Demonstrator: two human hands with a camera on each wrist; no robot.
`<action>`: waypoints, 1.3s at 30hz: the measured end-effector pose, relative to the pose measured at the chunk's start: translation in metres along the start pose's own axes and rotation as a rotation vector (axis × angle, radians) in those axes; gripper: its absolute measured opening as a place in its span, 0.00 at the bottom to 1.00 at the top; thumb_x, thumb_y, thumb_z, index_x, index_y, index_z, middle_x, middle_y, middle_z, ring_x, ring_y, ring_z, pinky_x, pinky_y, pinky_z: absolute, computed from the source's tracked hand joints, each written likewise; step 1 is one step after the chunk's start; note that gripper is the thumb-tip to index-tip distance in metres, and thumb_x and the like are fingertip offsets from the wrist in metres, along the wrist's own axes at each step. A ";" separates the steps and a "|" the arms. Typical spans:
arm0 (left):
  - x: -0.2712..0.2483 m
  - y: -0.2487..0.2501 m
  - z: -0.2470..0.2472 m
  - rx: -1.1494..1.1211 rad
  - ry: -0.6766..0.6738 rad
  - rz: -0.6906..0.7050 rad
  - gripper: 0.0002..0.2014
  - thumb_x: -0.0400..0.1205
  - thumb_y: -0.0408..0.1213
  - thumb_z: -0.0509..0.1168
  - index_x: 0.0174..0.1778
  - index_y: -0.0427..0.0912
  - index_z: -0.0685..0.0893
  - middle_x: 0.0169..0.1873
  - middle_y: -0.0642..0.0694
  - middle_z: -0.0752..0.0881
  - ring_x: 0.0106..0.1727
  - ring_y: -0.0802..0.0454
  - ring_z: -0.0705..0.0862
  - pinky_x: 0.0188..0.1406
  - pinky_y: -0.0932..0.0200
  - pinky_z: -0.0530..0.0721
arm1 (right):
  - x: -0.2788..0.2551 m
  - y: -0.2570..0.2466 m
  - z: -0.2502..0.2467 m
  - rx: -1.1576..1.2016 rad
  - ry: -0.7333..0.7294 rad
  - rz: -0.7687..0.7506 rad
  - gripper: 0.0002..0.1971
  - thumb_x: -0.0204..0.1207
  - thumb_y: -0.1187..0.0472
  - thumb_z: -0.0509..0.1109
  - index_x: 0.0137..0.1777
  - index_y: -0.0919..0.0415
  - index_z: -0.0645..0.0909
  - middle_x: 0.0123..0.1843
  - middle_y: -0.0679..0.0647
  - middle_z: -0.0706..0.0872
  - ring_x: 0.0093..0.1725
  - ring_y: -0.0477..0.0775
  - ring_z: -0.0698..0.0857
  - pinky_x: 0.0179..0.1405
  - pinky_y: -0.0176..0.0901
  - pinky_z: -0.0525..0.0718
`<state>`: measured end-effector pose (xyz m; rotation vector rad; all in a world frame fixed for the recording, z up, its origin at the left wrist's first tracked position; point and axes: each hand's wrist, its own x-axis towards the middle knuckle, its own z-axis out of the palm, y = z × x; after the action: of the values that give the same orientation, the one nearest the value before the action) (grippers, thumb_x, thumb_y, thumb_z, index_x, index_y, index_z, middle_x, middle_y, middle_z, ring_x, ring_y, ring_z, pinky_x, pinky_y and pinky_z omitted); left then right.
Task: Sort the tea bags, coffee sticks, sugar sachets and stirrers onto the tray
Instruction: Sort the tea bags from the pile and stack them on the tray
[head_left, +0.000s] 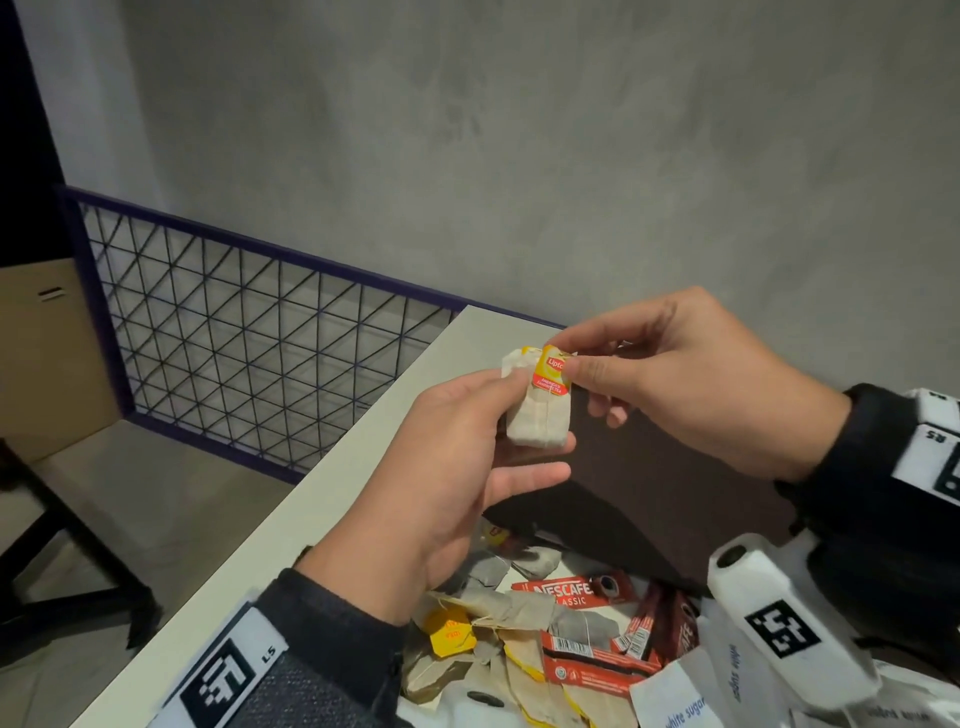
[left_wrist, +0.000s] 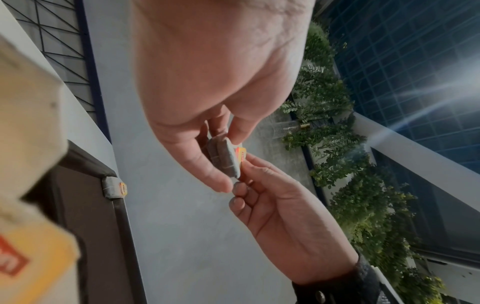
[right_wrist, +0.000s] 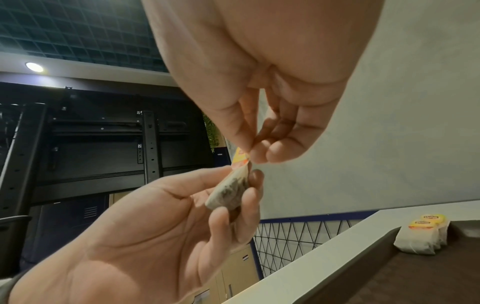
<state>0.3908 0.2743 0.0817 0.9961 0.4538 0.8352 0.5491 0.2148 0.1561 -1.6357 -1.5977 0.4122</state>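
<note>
My left hand (head_left: 519, 415) holds a white tea bag (head_left: 543, 423) upright between thumb and fingers, above the dark brown tray (head_left: 660, 467). The thumb and forefinger of my right hand (head_left: 566, 358) pinch its yellow and red tag (head_left: 549, 370) at the top. The right wrist view shows the bag (right_wrist: 230, 191) in the left fingers and the tag (right_wrist: 241, 158) in the pinch. Two tea bags (right_wrist: 420, 236) stand together at the tray's far corner, also seen as the bags (left_wrist: 113, 189) in the left wrist view.
A loose pile of tea bags (head_left: 498, 613), red coffee sticks (head_left: 571, 592) and white sugar sachets (head_left: 680, 701) lies on the white table (head_left: 332, 493) in front of the tray. A wire mesh railing (head_left: 249, 332) runs along the table's far left side. A grey wall stands behind.
</note>
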 end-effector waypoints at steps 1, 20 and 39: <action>0.000 -0.001 0.000 0.015 0.002 0.000 0.13 0.90 0.43 0.65 0.63 0.40 0.90 0.50 0.39 0.94 0.49 0.43 0.95 0.37 0.54 0.92 | 0.000 0.000 0.000 -0.002 -0.001 0.003 0.07 0.80 0.65 0.76 0.50 0.53 0.94 0.38 0.56 0.92 0.33 0.51 0.86 0.37 0.53 0.87; 0.000 -0.001 0.000 -0.003 0.019 0.049 0.11 0.87 0.41 0.69 0.60 0.42 0.92 0.52 0.38 0.94 0.51 0.42 0.95 0.36 0.57 0.93 | -0.005 -0.006 0.000 0.216 0.058 0.076 0.03 0.76 0.67 0.78 0.48 0.64 0.90 0.37 0.60 0.90 0.30 0.50 0.84 0.28 0.42 0.82; -0.002 -0.002 0.002 0.049 0.017 0.053 0.10 0.87 0.42 0.68 0.56 0.42 0.93 0.50 0.42 0.94 0.48 0.47 0.95 0.42 0.50 0.94 | -0.009 -0.005 0.002 0.220 0.013 0.178 0.04 0.74 0.64 0.79 0.46 0.64 0.90 0.38 0.57 0.89 0.33 0.48 0.79 0.32 0.43 0.80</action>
<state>0.3918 0.2715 0.0807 1.0511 0.4658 0.8843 0.5430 0.2061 0.1553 -1.6118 -1.3498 0.6453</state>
